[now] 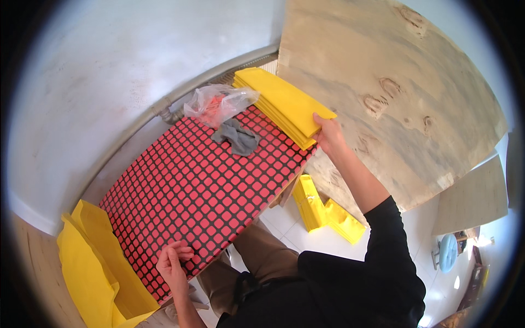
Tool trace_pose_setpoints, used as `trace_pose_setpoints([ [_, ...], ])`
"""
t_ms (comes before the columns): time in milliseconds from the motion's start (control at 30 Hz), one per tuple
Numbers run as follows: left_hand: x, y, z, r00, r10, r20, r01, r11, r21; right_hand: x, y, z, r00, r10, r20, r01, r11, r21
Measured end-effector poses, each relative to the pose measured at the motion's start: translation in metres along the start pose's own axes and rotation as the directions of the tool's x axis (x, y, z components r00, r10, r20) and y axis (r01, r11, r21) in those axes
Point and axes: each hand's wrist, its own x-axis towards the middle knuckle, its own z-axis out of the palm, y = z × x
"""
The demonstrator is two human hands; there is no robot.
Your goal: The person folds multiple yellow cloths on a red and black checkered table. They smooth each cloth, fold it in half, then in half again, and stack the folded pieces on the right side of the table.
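At the far right end of the table, my right hand (pixel 327 133) grips the near corner of the top yellow folded piece (pixel 283 95), thumb on top. It lies on a stack of similar yellow pieces (pixel 283 126); whether they are fabric or paper I cannot tell. My left hand (pixel 173 259) is over the table's front left part with fingers loosely curled and apart, holding nothing. Left of it, larger opened-out yellow pieces (pixel 88 270) hang at the table's left end. A red-and-black checked cover (pixel 192 180) lies over the tabletop.
A clear plastic bag (pixel 219 102) with pinkish-red contents and a crumpled grey cloth (pixel 238 138) lie near the stack. Plywood panels (pixel 393 102) stand at the right. Tied yellow bundles (pixel 313 205) rest on the tiled floor. A pipe (pixel 164 107) runs along the wall behind.
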Motion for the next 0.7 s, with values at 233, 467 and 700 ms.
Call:
trace_pose_setpoints([
  [233, 0.001, -0.004, -0.001, 1.000, 0.028, 0.006, -0.028, 0.999, 0.024, -0.021, -0.013, -0.024, 0.995, 0.079, 0.068, -0.076, 0.996, -0.049],
  [467, 0.002, 0.003, 0.004, 1.000, -0.003, 0.010, 0.004, 0.999, -0.054, -0.053, -0.008, -0.039, 0.967, -0.103, -0.235, 0.032, 0.957, -0.287],
  [700, -0.003, -0.006, 0.001, 0.998, -0.006, 0.068, 0.016, 0.990, -0.140, -0.093, 0.026, 0.004, 0.968, -0.113, 0.223, 0.162, 0.962, -0.219],
])
